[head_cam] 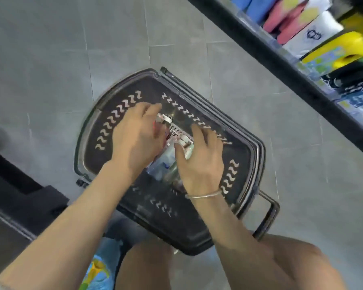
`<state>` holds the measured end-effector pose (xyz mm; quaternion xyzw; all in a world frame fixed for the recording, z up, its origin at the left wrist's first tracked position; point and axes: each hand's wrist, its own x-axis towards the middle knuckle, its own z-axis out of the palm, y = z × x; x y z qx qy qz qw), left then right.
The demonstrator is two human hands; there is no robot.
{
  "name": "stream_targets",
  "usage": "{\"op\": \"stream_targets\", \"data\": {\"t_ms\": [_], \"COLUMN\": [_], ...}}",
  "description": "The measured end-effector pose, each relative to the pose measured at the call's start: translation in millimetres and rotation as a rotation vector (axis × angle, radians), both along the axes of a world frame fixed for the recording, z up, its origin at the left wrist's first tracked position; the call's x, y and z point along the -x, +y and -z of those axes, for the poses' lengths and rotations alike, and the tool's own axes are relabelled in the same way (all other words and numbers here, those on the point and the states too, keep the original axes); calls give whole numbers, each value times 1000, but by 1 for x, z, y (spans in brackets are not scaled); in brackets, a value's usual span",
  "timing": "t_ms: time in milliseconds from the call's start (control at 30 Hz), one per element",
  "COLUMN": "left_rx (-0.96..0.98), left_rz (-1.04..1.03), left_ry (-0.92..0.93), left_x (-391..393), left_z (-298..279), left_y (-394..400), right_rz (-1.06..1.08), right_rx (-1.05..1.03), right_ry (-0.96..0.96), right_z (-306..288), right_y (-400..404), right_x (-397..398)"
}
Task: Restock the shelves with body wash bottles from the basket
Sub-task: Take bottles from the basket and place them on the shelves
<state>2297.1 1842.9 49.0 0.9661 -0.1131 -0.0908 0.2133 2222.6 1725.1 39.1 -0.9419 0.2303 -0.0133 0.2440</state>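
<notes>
Black basket (pixel 245 164) stands on the grey tiled floor (pixel 50 59), beside a stocked shelf (pixel 302 65). Both hands are inside it. Body wash bottles (pixel 166 162) lie at the bottom — directly between and under the hands. Left hand (pixel 136 137) has fingers curled over white pump tops (pixel 166 119); right hand (pixel 199 160) touches the bottles — actual grip of either cannot be told through blur.

Both hands crowd the open-topped basket (pixel 88 130) on bare floor tiles (pixel 50 49); a dark shelf edge (pixel 281 59) bars the right, packed goods (pixel 314 32) behind it.
</notes>
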Motion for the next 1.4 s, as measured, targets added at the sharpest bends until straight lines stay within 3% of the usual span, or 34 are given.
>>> {"op": "stream_targets", "data": {"t_ms": [100, 267, 500, 667, 767, 1067, 1200, 1400], "left_rx": [-36, -160, -302, -359, -423, -382, -434, -582], "left_rz": [-4, 14, 40, 84, 128, 125, 206, 149], "left_ry": [31, 123, 301, 361, 398, 410, 359, 252], "left_x": [4, 9, 20, 25, 31, 23, 22, 37], "left_z": [75, 189, 290, 324, 335, 339, 338, 350], "left_y": [1, 5, 18, 27, 25, 33, 43, 24], "right_rz": [42, 128, 219, 334, 379, 510, 444, 293], "right_rx": [24, -4, -28, -234, -252, -438, -288, -85], "right_ry": [-19, 202, 330, 379, 348, 407, 372, 263], "right_z": [79, 185, 273, 307, 315, 327, 323, 330], "right_y": [11, 32, 53, 58, 59, 57, 54, 53], "right_x": [7, 16, 31, 39, 40, 19, 24, 40]}}
